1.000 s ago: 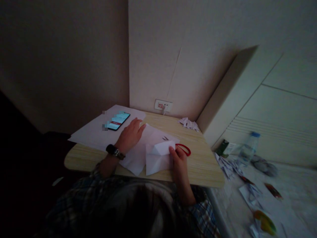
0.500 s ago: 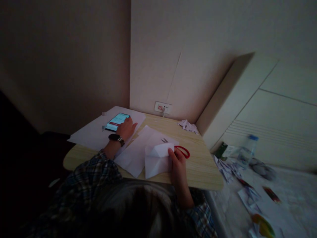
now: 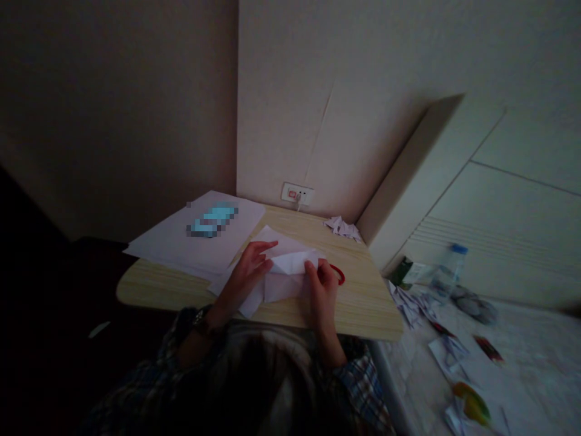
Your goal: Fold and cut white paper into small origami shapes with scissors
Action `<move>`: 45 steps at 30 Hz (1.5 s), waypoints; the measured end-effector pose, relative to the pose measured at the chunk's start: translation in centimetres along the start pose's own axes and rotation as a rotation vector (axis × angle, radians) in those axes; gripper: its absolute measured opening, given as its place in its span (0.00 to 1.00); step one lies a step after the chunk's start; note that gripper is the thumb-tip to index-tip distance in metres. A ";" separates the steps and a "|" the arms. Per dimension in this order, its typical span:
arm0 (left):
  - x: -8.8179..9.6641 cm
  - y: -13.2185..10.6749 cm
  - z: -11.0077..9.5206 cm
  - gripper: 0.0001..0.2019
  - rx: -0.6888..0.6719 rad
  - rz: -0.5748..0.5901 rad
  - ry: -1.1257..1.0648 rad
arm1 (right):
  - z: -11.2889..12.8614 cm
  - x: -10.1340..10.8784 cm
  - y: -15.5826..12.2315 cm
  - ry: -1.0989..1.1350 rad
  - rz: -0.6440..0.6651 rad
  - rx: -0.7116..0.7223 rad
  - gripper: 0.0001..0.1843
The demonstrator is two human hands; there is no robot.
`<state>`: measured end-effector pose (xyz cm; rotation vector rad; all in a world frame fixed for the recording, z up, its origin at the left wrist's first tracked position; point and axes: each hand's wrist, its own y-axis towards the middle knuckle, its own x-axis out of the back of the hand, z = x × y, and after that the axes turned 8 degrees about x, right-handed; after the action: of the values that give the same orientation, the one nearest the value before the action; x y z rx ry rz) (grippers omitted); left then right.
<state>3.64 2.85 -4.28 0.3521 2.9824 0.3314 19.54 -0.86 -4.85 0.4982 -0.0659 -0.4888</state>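
Observation:
A creased, partly folded sheet of white paper (image 3: 290, 264) is held just over the wooden table. My right hand (image 3: 323, 284) pinches its right side between thumb and fingers. At its left edge is my left hand (image 3: 247, 269), thumb and fingers apart, the thumb close to or touching the paper; exact contact is hard to tell. Another white sheet (image 3: 249, 303) lies flat underneath. The red handle of scissors (image 3: 340, 275) shows behind my right hand; their blades are hidden by the paper.
A phone (image 3: 212, 219) lies on large white sheets (image 3: 181, 242) at the table's (image 3: 149, 287) left. Folded paper pieces (image 3: 342, 228) sit at the back right, near a wall socket (image 3: 297, 194). To the right, a bed (image 3: 535, 363) holds a plastic bottle (image 3: 451, 269) and paper pieces.
My left hand has left the phone and come over to the folded paper's left edge. The paper, still in my right hand, is raised slightly and now hides the scissor blades.

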 end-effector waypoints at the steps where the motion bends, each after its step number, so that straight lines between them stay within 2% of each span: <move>1: -0.2 -0.1 -0.1 0.18 0.004 -0.023 -0.001 | 0.0 -0.1 0.0 -0.003 0.001 0.013 0.11; 6: -1.0 -0.6 -0.5 0.14 0.123 -0.093 -0.073 | -0.1 -0.2 -0.4 -0.001 0.018 0.091 0.09; 9: -1.0 -0.9 -0.3 0.10 0.098 -0.122 -0.026 | -0.3 -0.2 -0.6 0.082 0.023 0.079 0.07; 12: -0.8 -1.1 -0.3 0.12 0.026 -0.159 0.066 | -0.3 -0.3 -0.9 0.106 -0.007 0.072 0.09; 15: -0.6 -1.1 -0.3 0.12 0.011 -0.160 0.117 | -0.2 -0.3 -1.0 0.066 -0.016 0.054 0.08; 25: -0.8 -0.6 0.6 0.14 0.116 -0.140 -0.010 | -0.6 0.0 -0.9 0.047 -0.050 0.003 0.13; 34: -0.9 -0.9 -0.1 0.10 0.062 -0.222 0.023 | -0.6 0.0 -1.0 0.068 -0.051 0.031 0.12; 45: -1.0 -1.4 -0.7 0.14 0.097 -0.203 -0.045 | -0.3 0.1 -1.2 0.041 -0.071 0.082 0.11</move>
<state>4.16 1.15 -3.83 0.0626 2.9618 0.1561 19.10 -1.72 -5.67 0.5918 -0.0294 -0.5466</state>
